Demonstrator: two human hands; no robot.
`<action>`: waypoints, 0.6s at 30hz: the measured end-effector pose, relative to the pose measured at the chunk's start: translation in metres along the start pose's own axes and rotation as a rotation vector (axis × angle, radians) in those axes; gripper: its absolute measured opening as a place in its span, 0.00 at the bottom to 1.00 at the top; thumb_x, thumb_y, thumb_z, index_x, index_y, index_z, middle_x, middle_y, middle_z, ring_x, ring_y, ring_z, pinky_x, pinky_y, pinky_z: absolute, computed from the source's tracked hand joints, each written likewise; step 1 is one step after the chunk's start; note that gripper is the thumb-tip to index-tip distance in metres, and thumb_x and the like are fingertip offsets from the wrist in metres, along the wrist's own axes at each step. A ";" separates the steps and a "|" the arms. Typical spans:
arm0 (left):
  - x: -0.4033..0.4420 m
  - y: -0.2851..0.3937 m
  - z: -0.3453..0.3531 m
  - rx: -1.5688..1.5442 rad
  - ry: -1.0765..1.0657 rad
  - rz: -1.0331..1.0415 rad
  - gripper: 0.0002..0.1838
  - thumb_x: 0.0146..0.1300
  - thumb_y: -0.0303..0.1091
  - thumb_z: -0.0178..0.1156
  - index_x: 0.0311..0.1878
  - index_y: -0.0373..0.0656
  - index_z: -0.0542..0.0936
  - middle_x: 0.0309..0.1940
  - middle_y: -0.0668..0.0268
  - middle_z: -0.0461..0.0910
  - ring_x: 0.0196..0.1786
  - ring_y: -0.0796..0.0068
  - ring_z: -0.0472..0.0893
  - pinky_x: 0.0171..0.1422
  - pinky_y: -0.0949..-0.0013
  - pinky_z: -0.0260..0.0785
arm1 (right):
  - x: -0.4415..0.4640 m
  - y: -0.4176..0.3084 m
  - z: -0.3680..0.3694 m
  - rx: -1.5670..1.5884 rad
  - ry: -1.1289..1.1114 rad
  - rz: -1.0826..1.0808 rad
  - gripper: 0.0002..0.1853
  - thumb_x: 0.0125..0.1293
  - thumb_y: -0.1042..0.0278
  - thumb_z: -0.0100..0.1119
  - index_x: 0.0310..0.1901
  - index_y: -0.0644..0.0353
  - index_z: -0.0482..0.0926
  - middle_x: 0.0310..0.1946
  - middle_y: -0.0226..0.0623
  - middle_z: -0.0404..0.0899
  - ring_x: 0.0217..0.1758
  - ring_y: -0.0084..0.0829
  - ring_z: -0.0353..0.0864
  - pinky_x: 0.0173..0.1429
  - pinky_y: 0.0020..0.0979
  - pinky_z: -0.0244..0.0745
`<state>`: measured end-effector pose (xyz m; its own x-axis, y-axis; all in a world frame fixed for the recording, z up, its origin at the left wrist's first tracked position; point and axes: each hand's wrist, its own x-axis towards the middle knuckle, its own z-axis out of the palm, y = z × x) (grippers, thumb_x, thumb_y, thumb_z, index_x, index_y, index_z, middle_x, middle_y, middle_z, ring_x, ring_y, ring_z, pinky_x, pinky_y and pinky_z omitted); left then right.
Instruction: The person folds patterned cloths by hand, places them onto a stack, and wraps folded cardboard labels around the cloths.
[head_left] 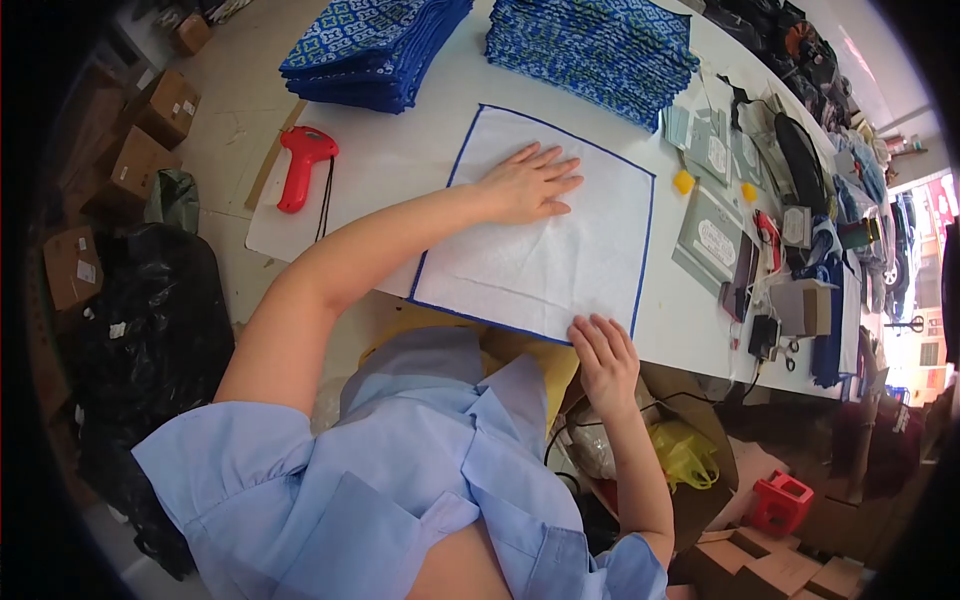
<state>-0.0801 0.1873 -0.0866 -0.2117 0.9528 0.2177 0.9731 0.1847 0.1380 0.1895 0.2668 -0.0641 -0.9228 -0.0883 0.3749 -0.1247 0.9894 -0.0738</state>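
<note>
left fingers [560, 169] splayed on blue-edged white cloth [585, 245], right fingers [597, 343] at corner, grip unclear, patterned cloth stacks [590, 60] behind, red pistol-grip tool [302, 165] nearby

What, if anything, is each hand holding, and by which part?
The left hand lies flat on the cloth, holding nothing. The right hand touches the cloth's near edge, by the right corner; whether it grips cannot be told.
</note>
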 end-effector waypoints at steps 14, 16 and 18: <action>0.003 -0.089 -0.045 -0.036 0.059 -0.742 0.14 0.50 0.34 0.57 0.40 0.38 0.75 0.42 0.53 0.75 0.47 0.57 0.74 0.49 0.61 0.67 | -0.004 -0.001 -0.019 -0.071 0.117 0.752 0.23 0.56 0.61 0.54 0.51 0.63 0.67 0.39 0.43 0.73 0.43 0.42 0.71 0.47 0.38 0.64; 0.003 -0.097 -0.039 -0.120 0.050 -0.767 0.14 0.47 0.32 0.58 0.38 0.38 0.75 0.39 0.53 0.76 0.44 0.57 0.75 0.48 0.62 0.67 | 0.008 -0.011 -0.029 0.000 -0.149 1.092 0.24 0.55 0.59 0.56 0.51 0.64 0.67 0.37 0.41 0.73 0.35 0.39 0.74 0.40 0.36 0.68; 0.004 -0.099 -0.037 -0.203 0.040 -0.783 0.14 0.45 0.31 0.59 0.37 0.38 0.75 0.36 0.53 0.77 0.42 0.57 0.76 0.47 0.64 0.67 | 0.001 -0.009 -0.013 -0.052 -0.002 0.955 0.25 0.53 0.59 0.58 0.50 0.63 0.66 0.33 0.38 0.73 0.28 0.37 0.73 0.34 0.35 0.68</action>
<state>-0.1806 0.1642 -0.0632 -0.8315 0.5551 0.0189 0.5064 0.7436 0.4367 0.1942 0.2595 -0.0509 -0.6269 0.7589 0.1763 0.6977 0.6475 -0.3064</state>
